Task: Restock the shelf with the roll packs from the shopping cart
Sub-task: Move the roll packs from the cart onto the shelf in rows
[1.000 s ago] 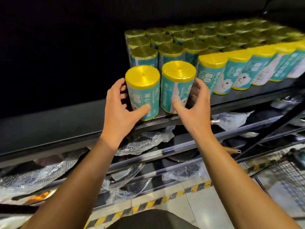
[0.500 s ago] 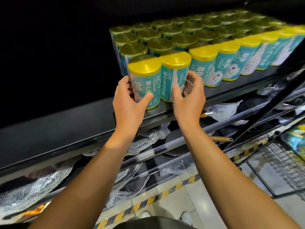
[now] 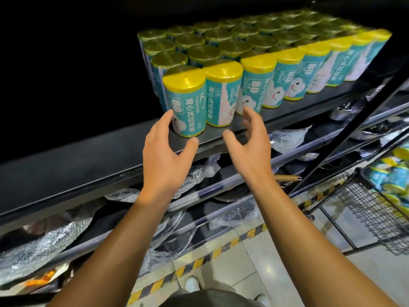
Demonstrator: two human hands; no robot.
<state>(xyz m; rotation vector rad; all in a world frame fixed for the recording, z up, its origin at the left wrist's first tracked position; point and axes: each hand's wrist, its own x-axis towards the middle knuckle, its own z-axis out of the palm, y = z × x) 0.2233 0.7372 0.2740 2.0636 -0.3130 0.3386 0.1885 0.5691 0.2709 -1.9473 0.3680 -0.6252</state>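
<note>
A single head-worn view looks forward and steeply down from above the shelf (image 3: pixel 93 156), close enough that both forearms reach up from the bottom edge toward it. The shelf runs diagonally from lower left to upper right, with lower racks beneath it and the floor (image 3: pixel 254 269) at the bottom. The cart (image 3: pixel 371 209) sits right of the shelf, cut by the frame edge.

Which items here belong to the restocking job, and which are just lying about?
Job: two front roll packs, shelf, cart with more roll packs, both open hands.

Lying about: bubble-wrapped goods, wooden-handled pan on lower shelves.
</note>
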